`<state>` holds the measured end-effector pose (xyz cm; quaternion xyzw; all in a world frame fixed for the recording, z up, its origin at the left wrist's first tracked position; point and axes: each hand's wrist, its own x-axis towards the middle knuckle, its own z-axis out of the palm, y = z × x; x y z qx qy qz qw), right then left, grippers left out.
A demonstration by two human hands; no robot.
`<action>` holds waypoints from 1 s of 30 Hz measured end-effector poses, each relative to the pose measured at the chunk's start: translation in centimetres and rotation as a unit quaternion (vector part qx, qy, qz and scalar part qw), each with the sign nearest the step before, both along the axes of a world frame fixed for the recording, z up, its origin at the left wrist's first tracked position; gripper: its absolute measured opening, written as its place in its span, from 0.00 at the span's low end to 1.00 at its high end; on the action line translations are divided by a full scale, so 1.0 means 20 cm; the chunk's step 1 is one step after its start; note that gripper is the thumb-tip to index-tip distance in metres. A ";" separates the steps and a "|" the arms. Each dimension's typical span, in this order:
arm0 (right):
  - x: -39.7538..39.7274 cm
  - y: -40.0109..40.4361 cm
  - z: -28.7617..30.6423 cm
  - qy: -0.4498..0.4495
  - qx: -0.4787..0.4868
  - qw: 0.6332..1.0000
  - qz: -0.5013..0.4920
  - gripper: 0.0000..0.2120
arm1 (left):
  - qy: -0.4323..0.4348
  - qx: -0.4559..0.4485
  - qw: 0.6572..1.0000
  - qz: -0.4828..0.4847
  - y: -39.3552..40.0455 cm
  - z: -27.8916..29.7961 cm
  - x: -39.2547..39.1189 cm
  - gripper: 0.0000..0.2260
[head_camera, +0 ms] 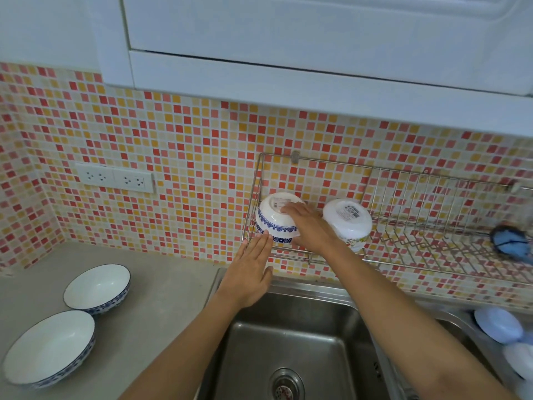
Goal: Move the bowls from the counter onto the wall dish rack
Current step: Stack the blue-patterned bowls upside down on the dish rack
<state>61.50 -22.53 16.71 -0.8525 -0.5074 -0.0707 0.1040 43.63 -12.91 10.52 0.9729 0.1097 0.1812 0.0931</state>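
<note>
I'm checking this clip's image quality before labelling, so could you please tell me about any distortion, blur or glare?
Head view: wide-angle lens bows the white upper cabinet edge and silver wire wall rack; the blue scrubber and pale blue items at right look smeared; soft glare on the steel sink; the upturned blue-patterned white bowl stays sharp.

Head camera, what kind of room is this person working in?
Most likely a home kitchen: a steel sink set in the counter, a wire dish rack on the tiled wall holding upturned bowls, and a white cabinet overhead.
</note>
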 end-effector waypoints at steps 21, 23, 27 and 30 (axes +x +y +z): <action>-0.07 -0.14 -0.17 0.021 0.042 0.996 -0.082 0.28 | -0.001 0.051 0.998 0.038 0.09 0.05 0.29 0.32; -0.06 -0.15 -0.17 0.005 0.058 0.996 -0.066 0.26 | -0.005 0.046 0.997 0.056 0.06 0.05 0.29 0.30; -0.12 -0.19 -0.19 -0.003 0.194 0.979 -0.056 0.22 | -0.030 0.041 0.997 0.059 0.00 -0.02 0.15 0.27; -0.28 -0.18 -0.24 0.023 0.320 0.947 -0.011 0.18 | -0.061 0.008 0.995 0.078 0.03 -0.10 -0.08 0.26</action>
